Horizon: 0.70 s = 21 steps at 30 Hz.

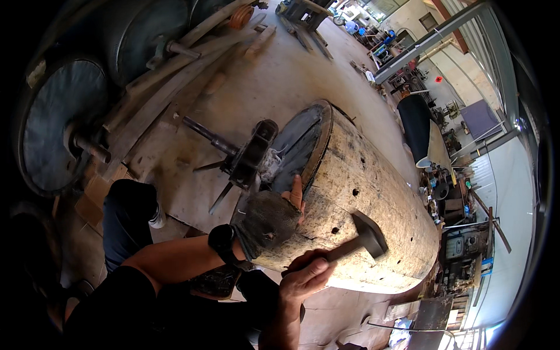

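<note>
A large pale wooden drum [373, 192], stained and dotted with dark holes, lies on its side in front of me. Its dark end face [297, 143] turns to the left, with a rusty metal shaft fitting [251, 151] sticking out of it. My left hand [267, 224], in a worn dark glove with bare fingertips, rests on the near rim, its visible fingers stretched along the edge. Whether anything small lies under them is hidden. My right hand [306, 277] grips the handle of a hammer [368, 235], its steel head just above the drum's side.
Several dark round drum ends with shafts [64, 125] stand at the left beside long timber beams [169, 99]. My bent knee [131, 216] is left of the drum. A black-and-cream roll [417, 131] and cluttered shelves line the right. Another hammer-like head [350, 346] shows at the lower edge.
</note>
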Each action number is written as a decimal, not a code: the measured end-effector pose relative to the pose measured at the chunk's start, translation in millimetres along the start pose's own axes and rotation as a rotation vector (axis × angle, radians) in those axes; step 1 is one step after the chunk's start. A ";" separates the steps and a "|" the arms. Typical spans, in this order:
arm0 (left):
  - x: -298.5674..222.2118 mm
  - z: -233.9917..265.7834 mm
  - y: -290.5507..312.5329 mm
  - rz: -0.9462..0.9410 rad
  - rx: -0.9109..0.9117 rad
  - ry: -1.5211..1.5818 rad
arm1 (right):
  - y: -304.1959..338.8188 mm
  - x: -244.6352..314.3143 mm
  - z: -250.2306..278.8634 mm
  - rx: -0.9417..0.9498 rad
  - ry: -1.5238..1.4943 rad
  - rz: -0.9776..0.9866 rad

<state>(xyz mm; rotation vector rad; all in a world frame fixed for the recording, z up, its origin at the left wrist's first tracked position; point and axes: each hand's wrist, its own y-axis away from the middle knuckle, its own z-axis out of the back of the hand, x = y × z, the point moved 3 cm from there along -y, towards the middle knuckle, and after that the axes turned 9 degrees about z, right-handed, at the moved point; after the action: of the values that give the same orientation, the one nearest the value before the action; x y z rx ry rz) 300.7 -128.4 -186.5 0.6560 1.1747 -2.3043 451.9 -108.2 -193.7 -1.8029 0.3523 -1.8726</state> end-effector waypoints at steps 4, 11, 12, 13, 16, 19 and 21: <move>1.9 1.0 -1.8 0.012 0.026 -0.157 | -16.3 -16.5 -1.3 0.396 0.466 0.041; 3.6 -2.6 2.3 -0.010 -0.043 -0.096 | -36.1 25.5 7.7 0.135 0.104 -0.054; 4.2 -2.7 1.8 -0.004 -0.042 -0.062 | -47.8 33.0 10.9 0.241 0.170 -0.107; 3.6 -2.6 1.8 -0.001 -0.029 -0.046 | -56.8 33.5 13.4 0.350 0.149 -0.161; 0.1 -0.7 2.9 0.023 0.025 -0.033 | -59.1 26.4 20.1 0.398 0.262 -0.078; -1.4 2.4 -0.3 0.007 0.024 0.008 | -61.3 11.6 26.0 0.564 0.375 -0.092; 0.4 1.8 0.4 -0.002 -0.004 -0.036 | -62.9 31.2 19.9 0.479 0.204 -0.228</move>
<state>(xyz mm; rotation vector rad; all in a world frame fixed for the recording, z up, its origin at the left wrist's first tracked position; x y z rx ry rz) 300.3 -130.2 -186.1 0.6103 1.1633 -2.3051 460.5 -69.0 -132.8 -1.3784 -0.2302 -2.0810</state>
